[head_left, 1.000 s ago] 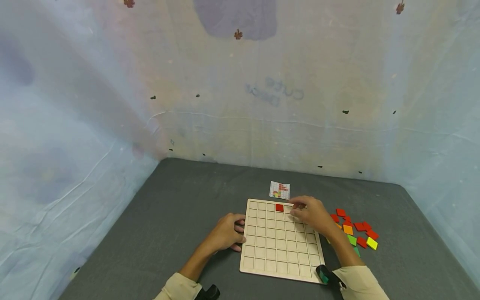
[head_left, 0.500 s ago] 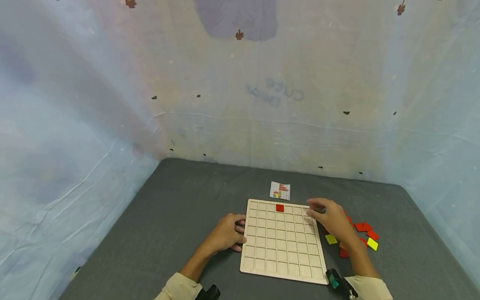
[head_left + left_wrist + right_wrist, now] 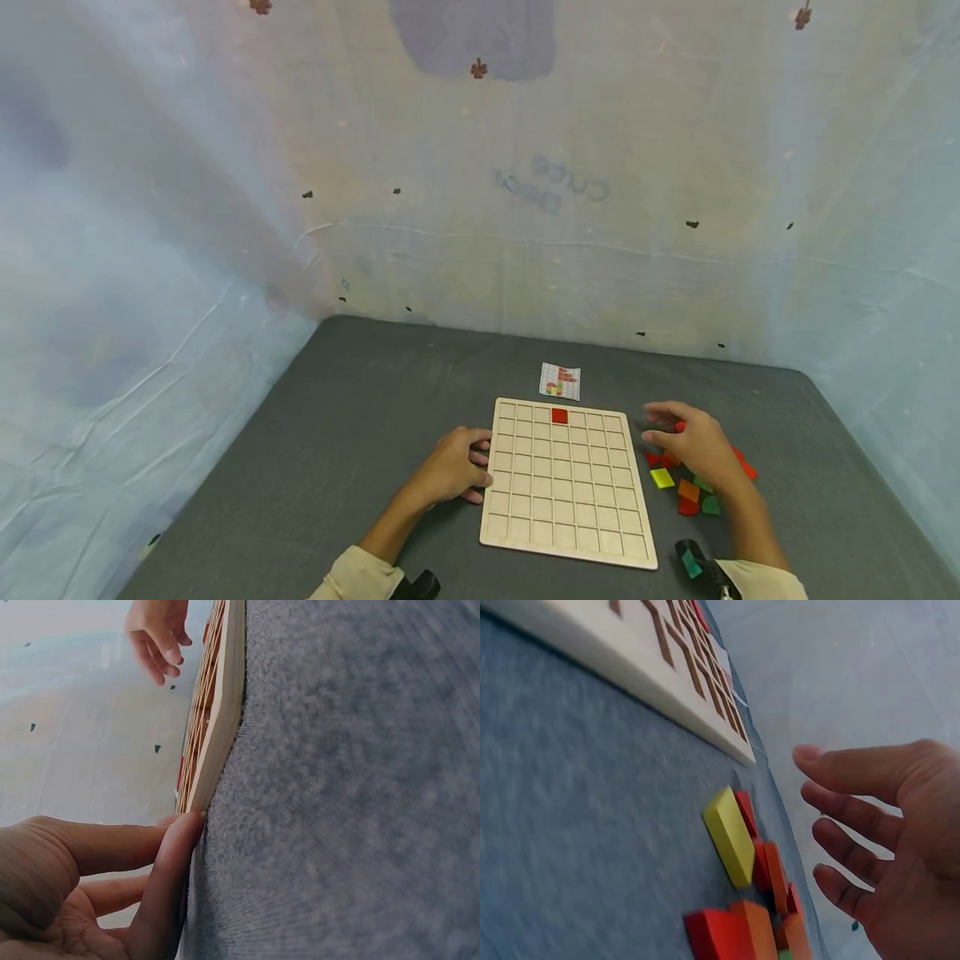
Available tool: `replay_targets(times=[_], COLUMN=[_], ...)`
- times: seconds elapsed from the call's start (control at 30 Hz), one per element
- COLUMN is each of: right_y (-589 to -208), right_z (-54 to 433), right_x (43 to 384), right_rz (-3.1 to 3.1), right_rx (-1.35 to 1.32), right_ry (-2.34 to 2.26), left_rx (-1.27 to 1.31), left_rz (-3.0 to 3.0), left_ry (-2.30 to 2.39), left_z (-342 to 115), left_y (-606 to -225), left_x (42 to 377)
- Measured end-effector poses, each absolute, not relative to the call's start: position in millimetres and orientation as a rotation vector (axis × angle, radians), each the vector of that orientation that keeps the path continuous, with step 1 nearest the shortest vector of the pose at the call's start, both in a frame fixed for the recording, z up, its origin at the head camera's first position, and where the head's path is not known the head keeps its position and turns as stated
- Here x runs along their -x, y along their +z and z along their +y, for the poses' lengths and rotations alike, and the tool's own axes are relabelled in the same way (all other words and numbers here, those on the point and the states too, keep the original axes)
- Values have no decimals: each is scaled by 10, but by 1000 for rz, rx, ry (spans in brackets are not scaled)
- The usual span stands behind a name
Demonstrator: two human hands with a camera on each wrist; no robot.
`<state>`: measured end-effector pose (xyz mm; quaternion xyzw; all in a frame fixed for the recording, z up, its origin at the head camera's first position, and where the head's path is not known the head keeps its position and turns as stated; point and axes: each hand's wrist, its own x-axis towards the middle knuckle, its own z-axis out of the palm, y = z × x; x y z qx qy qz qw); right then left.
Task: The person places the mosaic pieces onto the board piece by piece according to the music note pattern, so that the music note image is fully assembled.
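Observation:
My left hand (image 3: 448, 464) rests at the left edge of a pale wooden grid board (image 3: 564, 490), thumb and fingertips touching its side. In the left wrist view, thumb and index finger (image 3: 171, 862) lie fairly straight against the board's rim. One red square tile (image 3: 559, 416) sits in the board's far row. My right hand (image 3: 693, 442) hovers over a pile of coloured tiles right of the board and hides part of it. Nothing shows between its spread thumb and fingers in the right wrist view. Nearest the board lies a yellow tile (image 3: 662, 478), beside red and orange ones.
Behind the board lies a small printed card (image 3: 560, 382) with a coloured grid pattern. A grey cloth (image 3: 390, 392) covers the table. Pale printed sheeting (image 3: 480, 267) hangs around its back and sides.
My right hand has moved right, from above the board's far row to over the tile pile. The left hand stays at the board's edge, and the red tile remains in its cell.

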<state>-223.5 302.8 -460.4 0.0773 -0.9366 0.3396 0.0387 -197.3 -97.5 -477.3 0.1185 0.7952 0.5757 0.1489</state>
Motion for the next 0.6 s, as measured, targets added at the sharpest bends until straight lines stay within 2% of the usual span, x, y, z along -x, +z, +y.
replay_targets(times=[0.6], right_y=[-4612], right_z=[3201], right_x=[2207], right_rz=[-3073], right_rx=[-312], right_ry=[1158], left_rx=[-339], left_rz=[2287], left_ry=[1653], left_z=[-972], left_y=[-4766], left_x=[1976])
